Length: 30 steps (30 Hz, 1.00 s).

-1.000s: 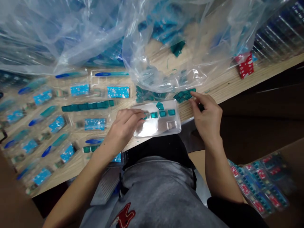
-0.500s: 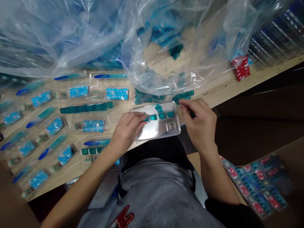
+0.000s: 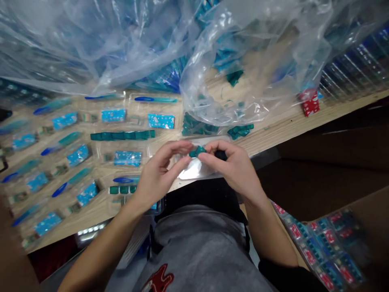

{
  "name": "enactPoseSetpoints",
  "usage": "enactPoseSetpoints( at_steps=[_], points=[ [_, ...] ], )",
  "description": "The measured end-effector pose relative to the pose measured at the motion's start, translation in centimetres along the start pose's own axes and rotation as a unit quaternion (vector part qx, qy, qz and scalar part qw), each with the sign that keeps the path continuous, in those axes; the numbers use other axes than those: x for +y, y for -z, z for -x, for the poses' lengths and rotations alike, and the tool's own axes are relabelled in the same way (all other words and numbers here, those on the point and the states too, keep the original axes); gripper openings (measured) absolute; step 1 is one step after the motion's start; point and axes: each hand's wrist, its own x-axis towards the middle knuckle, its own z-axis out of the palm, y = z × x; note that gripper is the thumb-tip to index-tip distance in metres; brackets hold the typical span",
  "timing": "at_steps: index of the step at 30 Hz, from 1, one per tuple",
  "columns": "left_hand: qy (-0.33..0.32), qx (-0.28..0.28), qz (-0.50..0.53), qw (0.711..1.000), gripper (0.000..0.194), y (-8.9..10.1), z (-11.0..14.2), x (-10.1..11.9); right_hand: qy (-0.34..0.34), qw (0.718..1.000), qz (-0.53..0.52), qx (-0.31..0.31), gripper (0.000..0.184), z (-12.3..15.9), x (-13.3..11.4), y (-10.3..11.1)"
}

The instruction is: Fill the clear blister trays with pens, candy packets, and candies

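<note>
Teal pieces (image 3: 197,151): light, stiff, probably slippery; best pinched by edges. Left hand (image 3: 161,172) and right hand (image 3: 232,168) curled, fingertips gripping pieces between them above clear tray (image 3: 193,169).

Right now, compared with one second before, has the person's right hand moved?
Yes, it moved left: the right hand is now farther from the red box and meets the left hand at the teal pieces.
</note>
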Motion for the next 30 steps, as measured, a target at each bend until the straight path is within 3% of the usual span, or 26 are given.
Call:
enactPoseSetpoints(
  at_steps=[2,5,9,12,15,18,22,30],
  points=[
    [0.046,-0.038,0.08,0.995,0.025,0.1,-0.1,1.2,-0.036,0.988,-0.138,-0.059,0.032,0.4,-0.2,-0.1],
    [0.086,-0.041,0.136,0.986,0.03,0.3,0.1,2.2,-0.072,0.971,-0.207,-0.092,0.039,0.6,-0.7,-0.9],
    [0.111,0.022,0.149,0.982,0.03,0.8,0.8,1.1,-0.031,0.987,-0.147,-0.056,0.033,0.4,-0.7,-2.3],
    [0.125,0.014,0.106,0.986,0.027,1.3,1.2,-1.0,-0.005,0.997,-0.067,-0.024,0.022,0.1,-0.1,-2.6],
    [0.114,-0.027,0.009,0.993,0.023,1.5,1.4,-2.9,0.007,0.999,-0.029,0.042,0.016,0.2,0.7,-1.5],
    [0.06,-0.037,-0.067,0.995,0.021,1.2,1.1,-3.6,0.0,0.995,-0.014,0.103,0.022,0.6,1.5,0.6],
    [0.033,-0.036,-0.118,0.992,0.023,0.6,0.4,-3.7,-0.023,0.991,0.002,0.129,0.025,1.6,2.3,2.8],
    [0.016,-0.039,-0.209,0.977,0.019,0.7,0.2,-3.7,0.015,0.979,0.116,0.168,0.015,2.8,4.0,3.1]
  ],
)
